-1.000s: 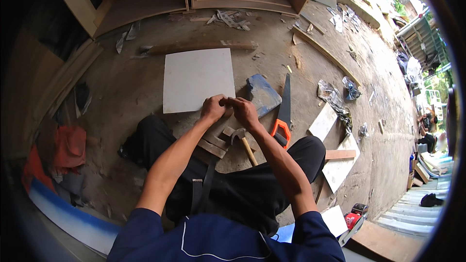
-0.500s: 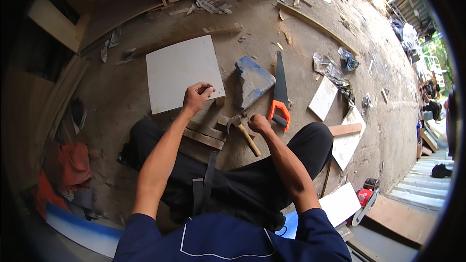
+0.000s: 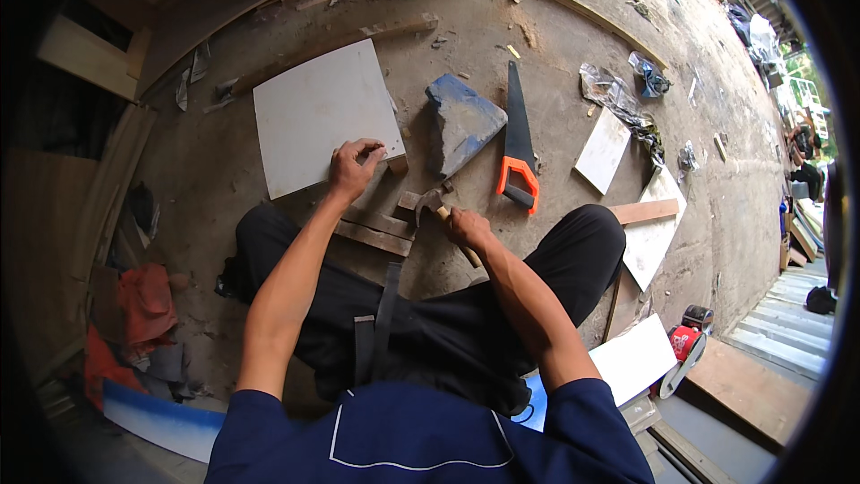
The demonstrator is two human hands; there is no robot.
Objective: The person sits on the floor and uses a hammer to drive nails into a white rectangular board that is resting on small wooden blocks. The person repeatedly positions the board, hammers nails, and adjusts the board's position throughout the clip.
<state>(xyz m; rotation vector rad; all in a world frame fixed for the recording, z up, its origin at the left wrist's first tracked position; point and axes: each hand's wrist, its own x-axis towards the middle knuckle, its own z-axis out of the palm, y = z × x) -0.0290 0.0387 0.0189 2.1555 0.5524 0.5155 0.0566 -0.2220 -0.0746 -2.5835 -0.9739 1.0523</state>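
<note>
left hand (image 3: 352,168) fingers curled, pinching something too small to tell at the near right corner of a white square panel (image 3: 318,121). right hand (image 3: 467,227) fingers wrapped tight around the wooden handle of a hammer (image 3: 445,218), metal head just above short wood strips (image 3: 381,231) on the concrete floor (image 3: 224,179) between the knees. just beyond, a blue-stained slab (image 3: 463,125) and a black handsaw with orange grip (image 3: 517,145), side by side. white panel offcuts (image 3: 603,149) well apart to the right. crumpled clear plastic wrap (image 3: 609,94) near them. bare floor open left of the white panel.
</note>
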